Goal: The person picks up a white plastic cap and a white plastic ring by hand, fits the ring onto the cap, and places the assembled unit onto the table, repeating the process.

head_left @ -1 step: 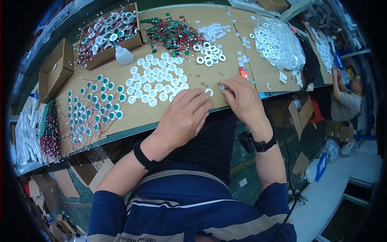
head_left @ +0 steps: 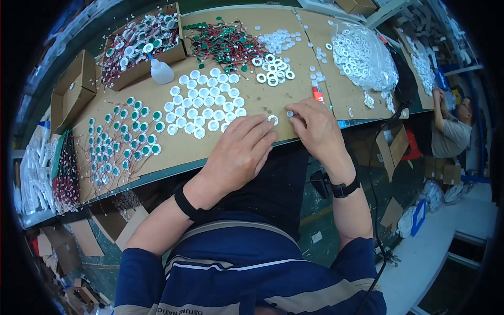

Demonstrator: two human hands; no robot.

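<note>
My right hand (head_left: 316, 126) pinches a small white disc (head_left: 290, 113) between thumb and forefinger, just over the near edge of the table. Opposite it, my left hand (head_left: 239, 155) lies low with fingers stretched out side by side. Its fingertips reach the edge of a white ring (head_left: 272, 120) on the cardboard top; whether they press on it is hard to see. Behind my left hand spreads a group of white round caps (head_left: 208, 100). Farther back are a pile of loose white rings (head_left: 272, 71) and a scatter of small white discs (head_left: 278, 40).
At left, green-backed round pieces with wires (head_left: 126, 128) cover the table. Behind stand a full cardboard box (head_left: 178, 50), a white squeeze bottle (head_left: 161, 72) and a heap of red-wired green discs (head_left: 226, 44). A red-capped tube (head_left: 318, 94) and a bag of rings (head_left: 362, 58) lie right.
</note>
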